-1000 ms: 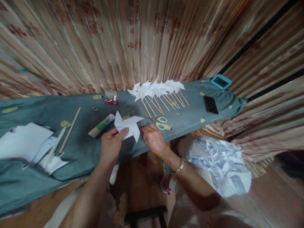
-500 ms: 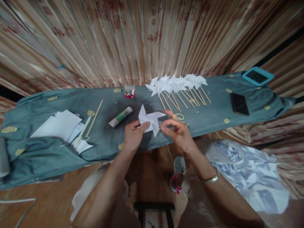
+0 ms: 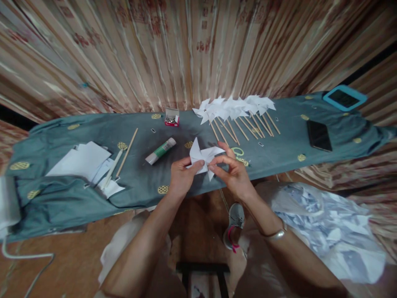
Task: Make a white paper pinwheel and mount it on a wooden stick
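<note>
A white folded-paper pinwheel (image 3: 196,155) is held over the near edge of the table. My left hand (image 3: 183,174) pinches its left side, the thumb lying on top near the middle. My right hand (image 3: 231,169) has thumb and index finger pinched together at the pinwheel's centre. Whatever sits between those fingertips is too small to make out. Behind the hands, several finished pinwheels (image 3: 231,108) on wooden sticks lie in an overlapping row. A glue stick (image 3: 160,151) with a green label lies left of the held pinwheel, and a small red box (image 3: 171,120) of metal pins stands open beyond it.
White paper sheets (image 3: 79,161), a loose stick (image 3: 127,152) and a pale cutter-like tool (image 3: 112,169) lie at left. Yellow-green scissors handles (image 3: 238,151) show beside my right hand. A phone (image 3: 319,135) and blue-framed device (image 3: 345,98) rest at right. A plastic bag (image 3: 328,231) of paper pieces sits below.
My right fingertips have moved from the pinwheel's right edge in to its centre. The whole view has shifted slightly, so the table things appear a little further right.
</note>
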A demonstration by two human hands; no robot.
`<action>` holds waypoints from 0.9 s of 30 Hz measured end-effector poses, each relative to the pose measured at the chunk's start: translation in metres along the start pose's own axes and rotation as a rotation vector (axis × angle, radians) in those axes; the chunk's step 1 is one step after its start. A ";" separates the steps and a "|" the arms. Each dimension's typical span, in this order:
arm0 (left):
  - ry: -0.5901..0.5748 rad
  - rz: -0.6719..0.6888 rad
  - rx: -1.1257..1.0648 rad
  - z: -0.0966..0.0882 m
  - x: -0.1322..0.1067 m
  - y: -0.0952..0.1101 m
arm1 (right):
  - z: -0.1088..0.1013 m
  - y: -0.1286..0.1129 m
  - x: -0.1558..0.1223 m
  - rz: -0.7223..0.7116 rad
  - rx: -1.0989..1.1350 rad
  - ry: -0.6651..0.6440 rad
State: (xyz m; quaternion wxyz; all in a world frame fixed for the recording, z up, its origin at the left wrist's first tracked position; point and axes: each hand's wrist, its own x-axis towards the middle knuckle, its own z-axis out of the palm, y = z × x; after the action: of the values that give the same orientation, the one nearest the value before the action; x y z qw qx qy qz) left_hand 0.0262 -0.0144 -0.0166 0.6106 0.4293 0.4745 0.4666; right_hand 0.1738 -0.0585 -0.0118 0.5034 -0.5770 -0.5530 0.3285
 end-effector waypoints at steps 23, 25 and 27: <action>-0.049 0.070 0.129 -0.004 -0.004 0.001 | 0.000 -0.001 0.001 0.049 0.093 -0.056; -0.045 0.070 0.133 -0.004 -0.004 0.000 | 0.000 -0.001 0.001 0.046 0.090 -0.055; -0.049 0.070 0.131 -0.005 -0.003 -0.002 | 0.001 0.000 0.001 0.049 0.099 -0.057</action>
State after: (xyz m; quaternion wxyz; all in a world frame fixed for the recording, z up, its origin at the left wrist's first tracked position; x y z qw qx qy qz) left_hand 0.0215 -0.0176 -0.0188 0.5759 0.4962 0.4735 0.4449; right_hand 0.1736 -0.0570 -0.0120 0.5071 -0.5553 -0.5357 0.3840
